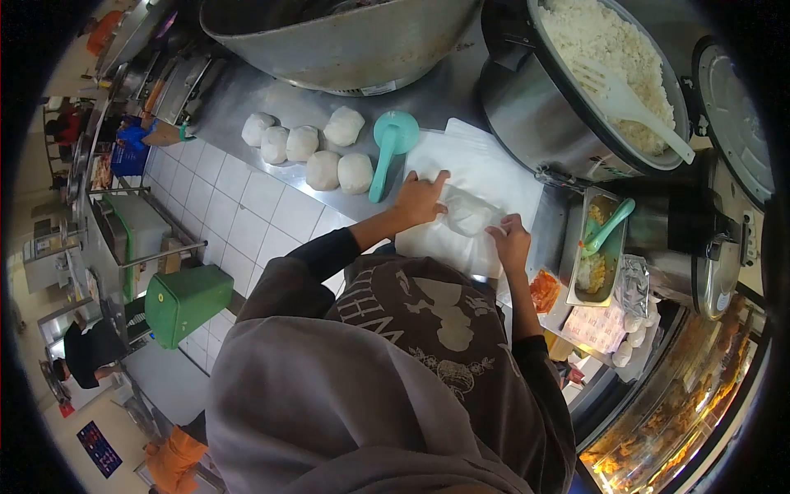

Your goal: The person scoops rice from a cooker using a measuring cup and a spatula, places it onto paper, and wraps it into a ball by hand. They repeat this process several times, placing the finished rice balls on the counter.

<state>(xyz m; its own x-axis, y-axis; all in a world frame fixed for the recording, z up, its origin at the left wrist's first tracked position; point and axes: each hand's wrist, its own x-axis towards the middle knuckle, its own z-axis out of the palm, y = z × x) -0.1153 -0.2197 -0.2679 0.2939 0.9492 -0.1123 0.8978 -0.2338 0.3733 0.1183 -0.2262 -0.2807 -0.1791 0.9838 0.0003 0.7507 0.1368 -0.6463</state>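
Note:
A stack of white wrapping paper [428, 156] lies on the steel counter in front of me. On it sits a rounded bundle in white paper [471, 212]; its contents are hidden. My left hand [421, 200] rests at the bundle's left side, index finger and thumb spread apart. At the right side, the fingers of my right hand [512, 240] are bent together at the paper's edge, pinching it. Left of the sheets lies a teal scoop [387, 152], bowl away from me. Several round white-wrapped bundles [322, 170] are grouped beyond it.
A large metal pan [346, 53] stands at the back. Right of it, an open rice cooker [535, 123] holds white rice [601, 41] and a white rice paddle [629, 103]. A metal tray [568, 280] with a green spoon [609, 226] is at right. A green bin [189, 305] stands left.

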